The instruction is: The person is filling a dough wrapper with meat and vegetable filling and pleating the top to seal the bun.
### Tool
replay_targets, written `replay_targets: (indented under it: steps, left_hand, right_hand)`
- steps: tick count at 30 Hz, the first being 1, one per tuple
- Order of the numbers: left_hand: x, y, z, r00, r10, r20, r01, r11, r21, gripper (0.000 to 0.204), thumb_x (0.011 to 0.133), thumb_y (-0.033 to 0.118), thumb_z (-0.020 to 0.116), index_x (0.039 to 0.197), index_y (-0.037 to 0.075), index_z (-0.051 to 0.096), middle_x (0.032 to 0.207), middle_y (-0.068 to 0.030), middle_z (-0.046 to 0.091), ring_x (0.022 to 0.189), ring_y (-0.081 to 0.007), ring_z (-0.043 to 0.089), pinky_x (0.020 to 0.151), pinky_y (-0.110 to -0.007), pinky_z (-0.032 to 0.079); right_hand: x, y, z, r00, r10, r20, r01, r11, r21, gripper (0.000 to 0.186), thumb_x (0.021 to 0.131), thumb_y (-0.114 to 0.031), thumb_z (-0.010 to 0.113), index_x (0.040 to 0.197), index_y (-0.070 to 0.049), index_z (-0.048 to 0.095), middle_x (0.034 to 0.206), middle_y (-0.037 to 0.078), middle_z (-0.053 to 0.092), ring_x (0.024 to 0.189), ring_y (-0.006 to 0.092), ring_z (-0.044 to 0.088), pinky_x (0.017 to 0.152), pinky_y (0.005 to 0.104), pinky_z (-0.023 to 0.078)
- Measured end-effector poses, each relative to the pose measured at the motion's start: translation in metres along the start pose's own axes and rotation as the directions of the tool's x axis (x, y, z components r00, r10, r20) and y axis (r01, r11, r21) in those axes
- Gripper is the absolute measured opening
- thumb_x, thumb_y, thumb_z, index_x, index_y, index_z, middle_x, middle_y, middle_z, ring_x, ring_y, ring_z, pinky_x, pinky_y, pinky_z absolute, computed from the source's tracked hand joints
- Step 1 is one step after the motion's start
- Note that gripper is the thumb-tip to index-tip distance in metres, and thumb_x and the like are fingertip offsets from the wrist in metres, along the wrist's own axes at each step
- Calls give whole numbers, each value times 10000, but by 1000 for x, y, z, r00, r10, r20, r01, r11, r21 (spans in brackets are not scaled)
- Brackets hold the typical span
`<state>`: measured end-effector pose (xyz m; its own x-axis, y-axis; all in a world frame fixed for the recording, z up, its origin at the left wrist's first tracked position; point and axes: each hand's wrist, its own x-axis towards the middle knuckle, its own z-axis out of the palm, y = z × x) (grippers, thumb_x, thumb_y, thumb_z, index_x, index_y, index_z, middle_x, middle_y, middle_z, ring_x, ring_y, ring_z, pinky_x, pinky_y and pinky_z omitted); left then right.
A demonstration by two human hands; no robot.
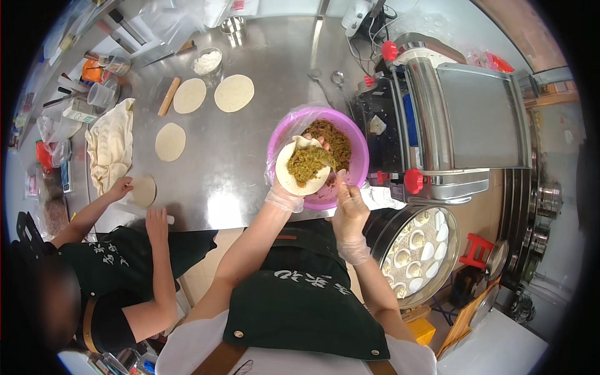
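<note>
Left hand (281,193), in a clear glove, is cupped under a round dough wrapper (289,184), fingers curled up over its far rim – gripping it from below. The wrapper lies in the palm, hiding most of that hand, and sits above the left part of a pink bowl (360,144). A mound of greenish-brown filling (304,164) covers the wrapper's middle. Right hand (350,212), also gloved, is just right of and nearer the body than the wrapper; fingers pressed together around a slim utensil (333,166), seemingly a spoon, its tip at the mound's right side. Exact finger grip is hard to tell.

The bowl stands at the near edge of the metal table (206,150), toward the right end, with more filling inside (339,135) and clear plastic film along its left rim. Two metal spoons (327,84) lie beyond it. A machine with red knobs (478,112) fills the right end. Below the near edge, right side: a round steamer (455,250) with shaped dough pieces (415,270).

Left half of table: three flat dough rounds (234,94), a wooden rolling pin (169,97), a small bowl of white powder (207,61) toward the far edge. Folded pale cloth (95,159) at the left edge. Near-left corner – a co-worker's hands (119,189) at another dough round (144,191).
</note>
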<state>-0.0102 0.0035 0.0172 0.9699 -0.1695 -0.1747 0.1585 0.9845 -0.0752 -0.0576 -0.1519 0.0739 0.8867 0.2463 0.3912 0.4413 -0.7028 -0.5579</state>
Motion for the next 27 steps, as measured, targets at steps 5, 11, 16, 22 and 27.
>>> replay_targets:
  steps: [5, 11, 16, 22, 27]
  left_hand:
    - [-1, -12, 18, 992, 115, -59, -117, 993, -32, 338, 997, 344, 479, 1179, 96, 618, 1302, -155, 588, 1213, -318, 554, 993, -480, 498]
    - [6, -7, 0, 986, 81, 144, -69, 994, -87, 312, 995, 313, 489, 1165, 89, 625, 1300, -155, 589, 1180, -312, 578, 962, -476, 522]
    - [0, -6, 4, 997, 67, 25, -66, 997, -29, 303, 994, 299, 498, 1159, 79, 625, 1264, -154, 613, 1127, -307, 606, 923, -472, 542]
    - [0, -1, 1, 999, 34, -41, -34, 999, -17, 311, 986, 313, 507, 1137, 71, 630, 1206, -173, 630, 1080, -317, 624, 914, -470, 547]
    - [1, 1, 1, 989, 100, -110, -91, 992, 86, 282, 973, 300, 522, 1092, 73, 640, 1133, -167, 661, 1051, -322, 634, 903, -470, 548]
  right_hand:
    - [-22, -26, 30, 985, 167, -35, -163, 982, 96, 562, 811, 183, 535, 1323, -41, 595, 908, 161, 645, 780, 261, 671, 720, 318, 540]
    - [-21, -23, 22, 980, 198, -23, -193, 971, 139, 521, 845, 170, 543, 1325, -29, 589, 851, 135, 622, 732, 221, 627, 701, 288, 515]
    - [-15, -19, 4, 983, 179, -48, -153, 929, 336, 598, 820, 164, 549, 1371, -69, 562, 784, 108, 588, 662, 196, 588, 648, 297, 517]
    - [-9, -21, -15, 950, 279, 138, -311, 828, 466, 452, 897, 119, 548, 1329, -10, 583, 772, 44, 539, 698, 124, 505, 717, 242, 475]
    - [-21, -15, -26, 881, 283, 379, -465, 670, 579, 436, 930, 103, 522, 1336, -43, 587, 761, -3, 500, 686, 106, 471, 709, 228, 461]
